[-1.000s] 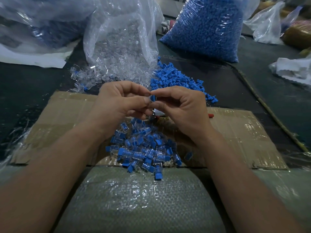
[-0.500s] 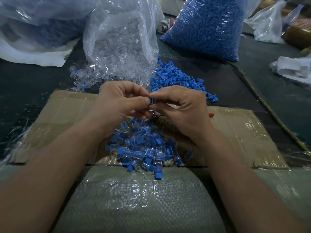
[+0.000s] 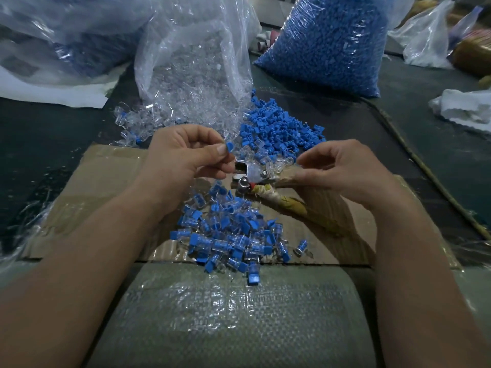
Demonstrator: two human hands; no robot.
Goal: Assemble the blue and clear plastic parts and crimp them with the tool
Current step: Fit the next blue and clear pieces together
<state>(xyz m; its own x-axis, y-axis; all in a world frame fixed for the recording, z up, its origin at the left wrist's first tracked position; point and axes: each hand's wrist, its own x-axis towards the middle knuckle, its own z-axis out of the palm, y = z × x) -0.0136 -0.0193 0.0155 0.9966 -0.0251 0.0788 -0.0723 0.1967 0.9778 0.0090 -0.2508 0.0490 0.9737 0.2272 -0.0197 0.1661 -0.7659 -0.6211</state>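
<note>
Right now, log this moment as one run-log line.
tool: on cardboard | left hand: pinches blue part | right hand: at tool handle, grip unclear

Shiny metal tool [image 3: 251, 172], matt cardboard [image 3: 111, 181]

Only the tip of the blue piece [image 3: 229, 147] pinched in the left hand [image 3: 183, 158] shows; thumb and finger hide the rest, so whether a clear part sits on it cannot be told. The right hand [image 3: 345, 173] covers part of the wrapped handles of the tool [image 3: 249, 172], and whether its curled fingers grip 1 of them is unclear. The top edge cuts off the bag of clear parts [image 3: 196, 62] and the bag of blue parts [image 3: 326, 43].
</note>
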